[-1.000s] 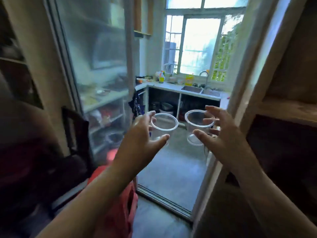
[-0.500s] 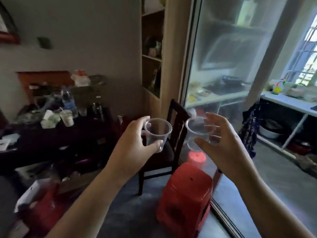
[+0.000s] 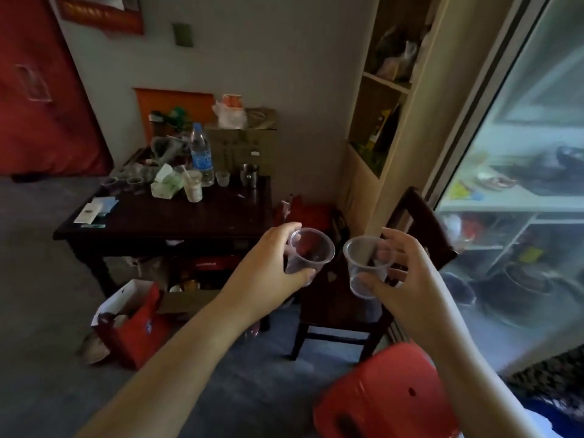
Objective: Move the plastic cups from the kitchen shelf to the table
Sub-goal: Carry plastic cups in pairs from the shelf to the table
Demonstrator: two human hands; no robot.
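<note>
My left hand (image 3: 268,267) grips a clear plastic cup (image 3: 308,251), held upright in mid-air. Just to its right, my right hand (image 3: 407,279) holds a second clear plastic cup (image 3: 366,263) by its side. Both cups look empty. The dark wooden table (image 3: 177,216) stands ahead and to the left of my hands, its far half crowded with a water bottle (image 3: 200,153), small cups and tissue packs. The near part of the tabletop is bare.
A dark wooden chair (image 3: 363,289) sits directly below my hands, with a red plastic stool (image 3: 388,396) nearer to me. A red paper bag (image 3: 132,320) lies on the floor by the table. A glass sliding door (image 3: 521,184) closes off the right; a wall shelf (image 3: 385,99) stands behind the chair.
The view has swung left from the kitchen doorway into the room, bringing the table into full sight. Both hands keep their cups out in front throughout.
</note>
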